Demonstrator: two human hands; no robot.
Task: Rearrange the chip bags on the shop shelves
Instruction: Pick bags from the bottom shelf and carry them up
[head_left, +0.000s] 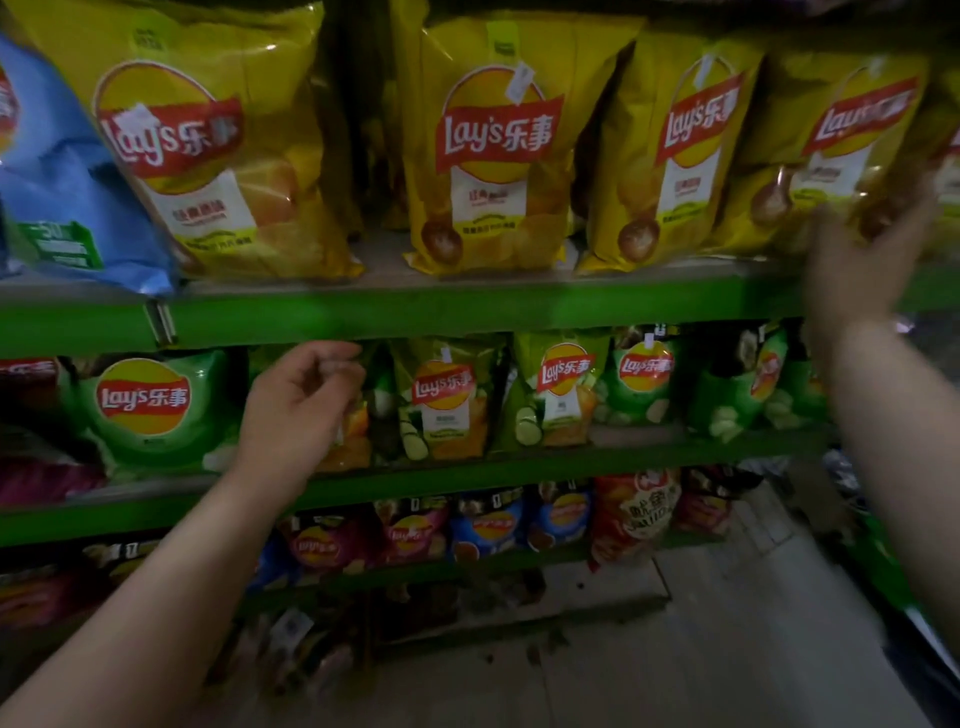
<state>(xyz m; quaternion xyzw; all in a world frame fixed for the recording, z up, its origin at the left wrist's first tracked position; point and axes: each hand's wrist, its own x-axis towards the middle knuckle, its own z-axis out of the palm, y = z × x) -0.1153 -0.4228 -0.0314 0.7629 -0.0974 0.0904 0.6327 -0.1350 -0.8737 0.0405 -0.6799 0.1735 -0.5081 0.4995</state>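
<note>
Reached up to the end yellow chip bag (841, 156), upright on the top green shelf (467, 306).

Laid the right hand (857, 270) against its lower front, fingers (826, 228) spread and released, though blurred. Held the left hand (301, 405) before the green bags (140, 405) one shelf down, fingers loosely curled; could not tell whether pinching anything. Judged the bag light, puffed, slick, easily crushed: best taken by its side edges. Noted the neighbouring bag (675, 156) touching, shelf lip below, gaps further left.
</note>
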